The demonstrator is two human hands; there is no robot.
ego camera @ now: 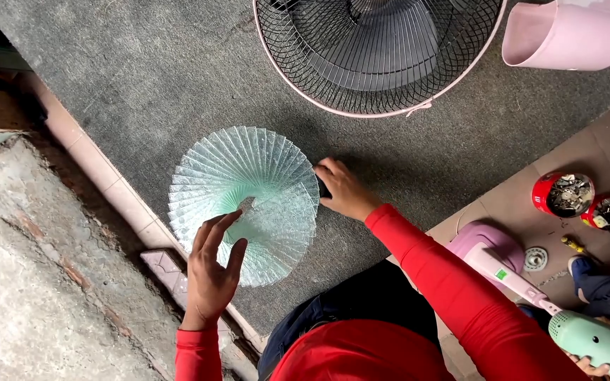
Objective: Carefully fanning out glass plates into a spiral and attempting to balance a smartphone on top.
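1. While the left hand (213, 271) hovers with fingers spread, gripping nothing, the clear fan grille (245, 203) lies just beyond its fingertips on grey carpet (142, 77)
2. Right hand (344, 189) fingers curl against the grille's far edge

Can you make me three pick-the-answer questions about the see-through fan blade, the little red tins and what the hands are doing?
1. Where does the clear fan blade lie?
A. on the grey carpet
B. inside the wire fan guard
C. in the pink bucket

2. How many red tins of small parts stand at the right?
A. one
B. two
C. four

3. How is the left hand?
A. clenched in a fist
B. open, fingers at the blade's middle
C. holding a screwdriver

Answers:
1. A, the blade rests on the grey carpet, below the wire fan guard.
2. B, two red tins stand side by side.
3. B, its fingers are spread over the blade's middle, while the right hand touches the blade's edge.
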